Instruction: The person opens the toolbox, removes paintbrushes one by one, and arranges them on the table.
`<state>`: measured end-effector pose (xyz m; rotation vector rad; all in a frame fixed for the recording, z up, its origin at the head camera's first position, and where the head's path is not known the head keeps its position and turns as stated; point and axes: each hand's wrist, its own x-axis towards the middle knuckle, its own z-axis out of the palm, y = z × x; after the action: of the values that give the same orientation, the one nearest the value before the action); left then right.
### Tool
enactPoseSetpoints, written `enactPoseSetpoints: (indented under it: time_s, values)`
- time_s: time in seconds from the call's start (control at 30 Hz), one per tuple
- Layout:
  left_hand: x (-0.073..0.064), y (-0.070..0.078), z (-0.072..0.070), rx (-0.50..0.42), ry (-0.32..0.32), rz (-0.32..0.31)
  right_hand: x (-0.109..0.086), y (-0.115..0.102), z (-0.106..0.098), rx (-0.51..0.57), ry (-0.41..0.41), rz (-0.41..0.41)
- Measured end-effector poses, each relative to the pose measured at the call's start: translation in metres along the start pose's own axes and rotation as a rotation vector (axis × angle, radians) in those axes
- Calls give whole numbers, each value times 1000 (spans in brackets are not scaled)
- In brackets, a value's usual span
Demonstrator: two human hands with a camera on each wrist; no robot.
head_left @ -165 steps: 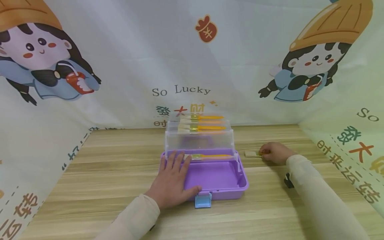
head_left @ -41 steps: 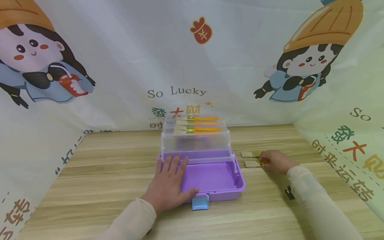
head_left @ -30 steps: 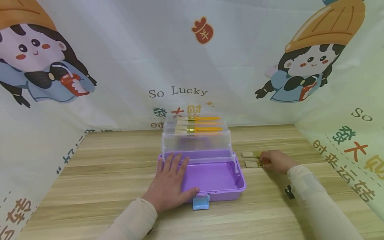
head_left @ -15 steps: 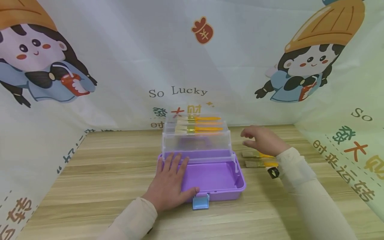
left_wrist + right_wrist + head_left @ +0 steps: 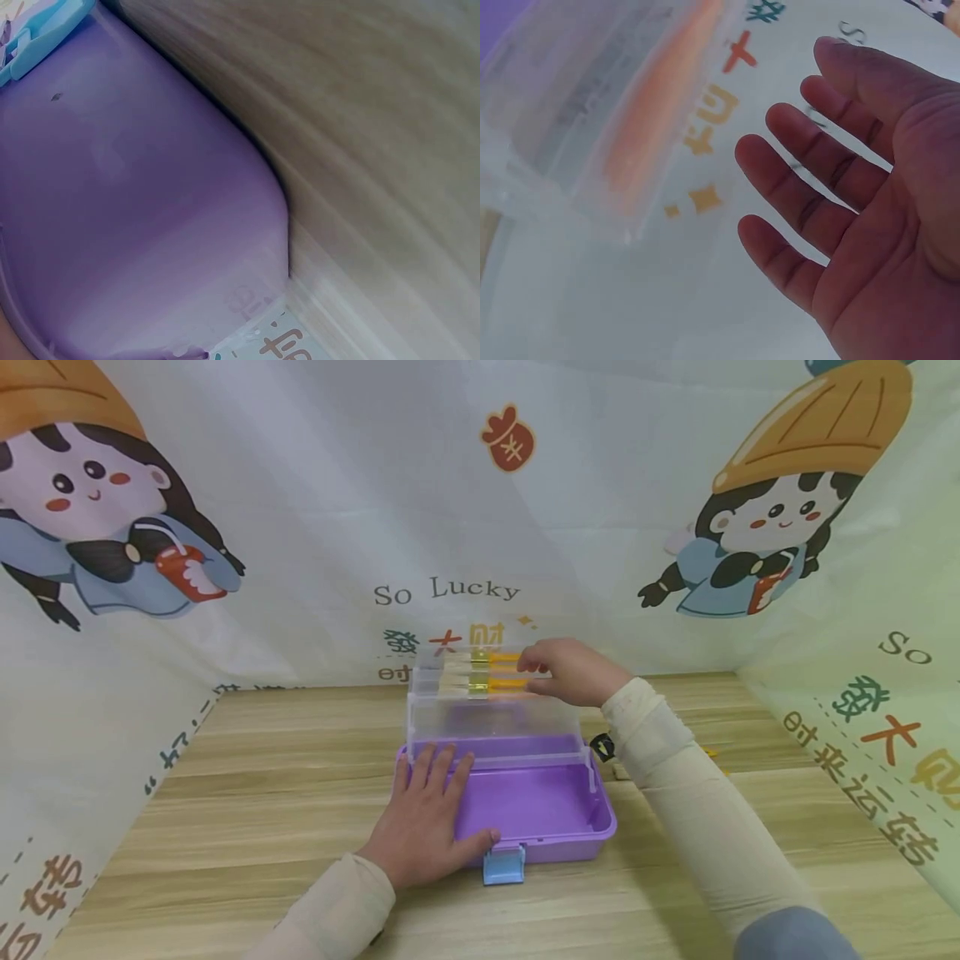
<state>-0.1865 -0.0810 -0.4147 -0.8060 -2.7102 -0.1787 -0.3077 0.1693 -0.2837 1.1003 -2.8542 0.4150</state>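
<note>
My left hand [image 5: 423,822] lies with straight fingers over the left side of the purple box [image 5: 540,802], thumb along its front rim. My right hand [image 5: 573,672] hovers by the raised clear trays [image 5: 495,714], thumb apart from loosely bent fingers. It overlaps the yellow handles of two paintbrushes there, the upper brush [image 5: 461,662] and the lower brush [image 5: 459,683]. In the right wrist view the right hand [image 5: 840,180] holds nothing, and a blurred orange handle [image 5: 660,105] shows through clear plastic. Two more paintbrushes on the table are mostly hidden by my right sleeve; a bristle end [image 5: 621,772] shows.
A blue latch [image 5: 504,867] hangs at the box front. The wood-grain table [image 5: 262,793] extends around the box. Behind and beside it hangs a printed white cloth [image 5: 337,485]. A black strap piece [image 5: 602,747] sits under my right wrist.
Earlier, a paintbrush from the lowest tray went to the table beside another. My right hand let it go, rose and moved left to the upper brushes. My left hand has stayed on the box.
</note>
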Motion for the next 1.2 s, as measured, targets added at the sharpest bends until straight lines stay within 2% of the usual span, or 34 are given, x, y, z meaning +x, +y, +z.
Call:
enactPoseSetpoints:
  time_s: [0.23,0.43,0.7,1.2]
  values:
    - [0,-1,-1,-5,5,6,30,3,15,51,-25,7]
    - [0,1,-2,-2,-14,3,46,8,30,79,-51,29]
    - [-2,1,-1,5,-5,3,51,4,35,72,-56,49]
    - [-2,0,-1,1,-5,0,57,1,37,-37,-78,92]
